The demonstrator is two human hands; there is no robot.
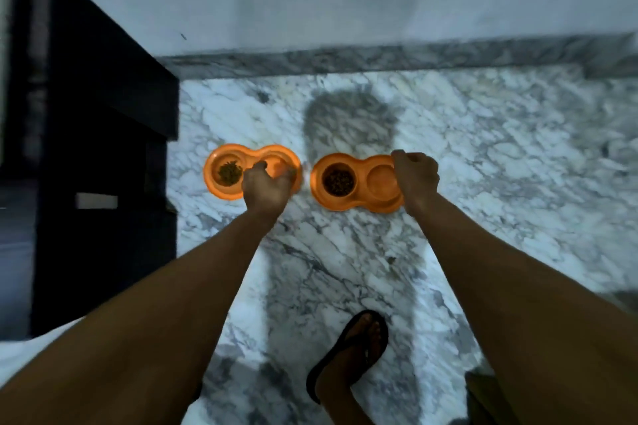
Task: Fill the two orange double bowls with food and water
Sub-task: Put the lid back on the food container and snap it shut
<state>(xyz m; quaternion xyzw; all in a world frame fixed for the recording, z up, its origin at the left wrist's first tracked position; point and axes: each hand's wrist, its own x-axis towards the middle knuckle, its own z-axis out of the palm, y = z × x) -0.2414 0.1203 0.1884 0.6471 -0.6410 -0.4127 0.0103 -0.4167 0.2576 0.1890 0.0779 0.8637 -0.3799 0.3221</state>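
Two orange double bowls lie side by side on the marble floor. The left double bowl [221,157] has brown kibble in its left cup; my left hand [267,185] grips its right half and hides that cup. The right double bowl [345,207] holds dark kibble in its left cup, and its right cup looks smooth and orange, with water hard to tell. My right hand [416,176] grips that bowl's right rim with curled fingers.
A dark cabinet [86,114] stands at the left, close to the left bowl. A white wall with a marble skirting [379,57] runs behind the bowls. My foot in a black sandal [355,352] is planted on the floor below them.
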